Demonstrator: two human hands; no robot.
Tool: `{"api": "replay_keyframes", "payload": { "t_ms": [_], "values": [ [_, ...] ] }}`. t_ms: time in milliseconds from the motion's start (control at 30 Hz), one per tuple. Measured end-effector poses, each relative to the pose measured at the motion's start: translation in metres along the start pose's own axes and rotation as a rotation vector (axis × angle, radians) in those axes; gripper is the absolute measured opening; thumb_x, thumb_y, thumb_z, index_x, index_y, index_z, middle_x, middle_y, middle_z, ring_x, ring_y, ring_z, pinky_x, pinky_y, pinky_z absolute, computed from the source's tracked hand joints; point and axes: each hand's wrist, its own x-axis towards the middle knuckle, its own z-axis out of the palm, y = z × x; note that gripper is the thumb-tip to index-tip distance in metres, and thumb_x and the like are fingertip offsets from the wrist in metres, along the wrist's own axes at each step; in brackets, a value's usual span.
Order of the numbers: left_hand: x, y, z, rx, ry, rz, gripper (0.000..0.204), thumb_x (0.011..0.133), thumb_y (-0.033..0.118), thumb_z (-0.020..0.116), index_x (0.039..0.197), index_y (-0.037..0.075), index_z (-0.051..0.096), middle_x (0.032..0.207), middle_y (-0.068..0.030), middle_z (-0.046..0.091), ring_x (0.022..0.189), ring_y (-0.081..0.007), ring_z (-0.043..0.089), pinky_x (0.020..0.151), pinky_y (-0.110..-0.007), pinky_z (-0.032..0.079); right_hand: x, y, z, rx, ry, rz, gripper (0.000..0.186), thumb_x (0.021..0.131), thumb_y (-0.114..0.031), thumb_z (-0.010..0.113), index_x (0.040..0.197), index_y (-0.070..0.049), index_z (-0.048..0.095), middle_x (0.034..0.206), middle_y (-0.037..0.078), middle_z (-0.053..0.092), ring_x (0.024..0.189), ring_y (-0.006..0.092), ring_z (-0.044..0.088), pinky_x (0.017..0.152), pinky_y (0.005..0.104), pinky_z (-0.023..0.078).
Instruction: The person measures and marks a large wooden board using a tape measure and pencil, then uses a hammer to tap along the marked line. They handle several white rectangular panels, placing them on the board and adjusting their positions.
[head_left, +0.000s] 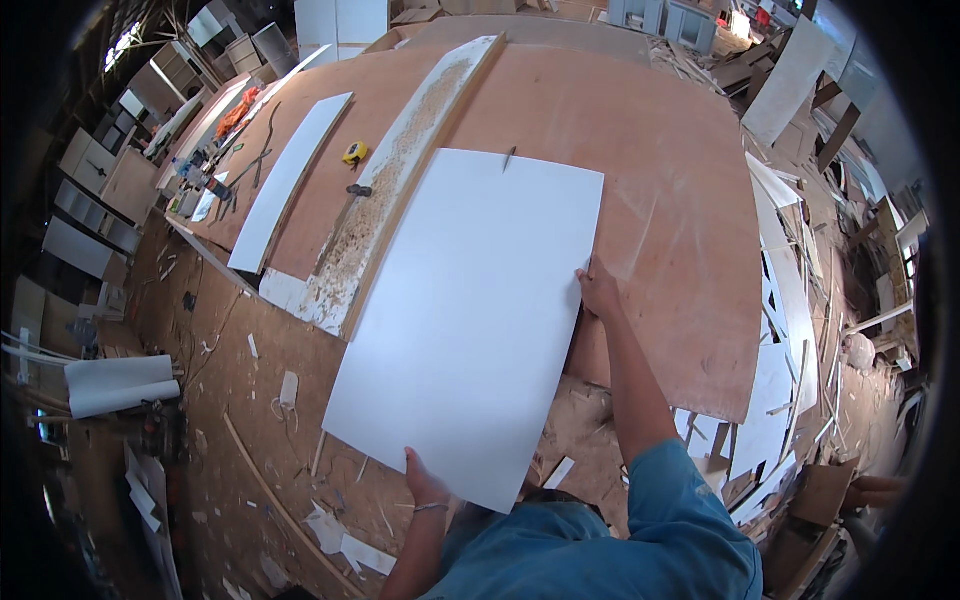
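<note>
A large white rectangular panel (475, 290) lies partly on the brown wooden worktable (680, 200), its near end jutting out over the table's front edge toward my body. My left hand (427, 484) grips the panel's near edge, thumb on top and the other fingers hidden beneath. On the panel's right edge, about halfway up, my right hand (599, 288) holds on with its fingers around the rim. Near the far edge of the panel lies a thin dark pen-like object (509, 158). Along the left side runs a long white board (345, 265) strewn with wood shavings.
A hammer (359, 190) rests on the shavings board, with a yellow tape measure (355, 153) beside it. Farther left lies a narrow white strip (290, 185). Offcuts and sticks (790, 370) are heaped at the right; scraps litter the floor (240, 420).
</note>
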Motion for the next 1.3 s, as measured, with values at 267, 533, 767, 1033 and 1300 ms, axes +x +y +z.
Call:
{"api": "replay_keyframes", "payload": {
  "t_ms": [267,533,767,1033,1300],
  "values": [
    [0.052,-0.008,0.095,-0.154,0.017,-0.108,0.071,0.107,0.055,0.047,0.151,0.0,0.044,0.148,-0.0157,0.053,0.135,-0.0344,0.051,0.115,-0.049,0.041,-0.024,0.039,0.016,-0.097,0.263,-0.204,0.037,0.096,-0.016,0.067,0.129,-0.002,0.057,0.105,0.023,0.068,0.1,0.0411,0.066,0.093,0.0504,0.052],
    [0.119,-0.023,0.154,-0.05,0.429,-0.04,0.068,0.099,0.044,0.07,0.137,-0.01,0.054,0.131,-0.018,0.064,0.11,-0.0322,0.067,0.094,-0.043,0.057,-0.256,-0.004,0.058,-0.502,-0.048,-0.7,0.045,0.084,-0.027,0.079,0.124,-0.007,0.068,0.14,0.022,0.055,0.137,0.039,0.047,0.112,0.0538,0.039],
    [0.141,-0.024,0.222,0.001,0.441,0.087,0.078,0.095,0.049,0.072,0.137,-0.014,0.052,0.135,-0.021,0.063,0.113,-0.0319,0.067,0.094,-0.042,0.058,-0.226,0.021,0.082,-0.549,0.129,-0.599,0.049,0.089,-0.029,0.078,0.135,-0.016,0.067,0.151,0.025,0.049,0.145,0.0424,0.042,0.116,0.0539,0.038],
    [0.15,-0.004,0.282,0.295,0.45,-0.228,0.095,0.094,0.064,0.065,0.142,-0.015,0.045,0.145,-0.0234,0.056,0.125,-0.0348,0.062,0.103,-0.044,0.054,-0.161,0.03,0.068,-0.532,0.173,-0.63,0.047,0.092,-0.028,0.075,0.136,-0.016,0.066,0.15,0.025,0.051,0.143,0.0425,0.045,0.114,0.0505,0.042],
    [0.244,0.03,0.151,0.881,-0.293,-0.491,0.08,0.095,0.061,0.066,0.135,-0.008,0.058,0.123,-0.0202,0.07,0.111,-0.0321,0.069,0.094,-0.042,0.056,-0.145,0.022,0.09,-0.45,0.195,-0.696,0.048,0.093,-0.035,0.072,0.137,-0.016,0.066,0.152,0.024,0.05,0.145,0.0429,0.043,0.113,0.0551,0.041]
  ]
}}
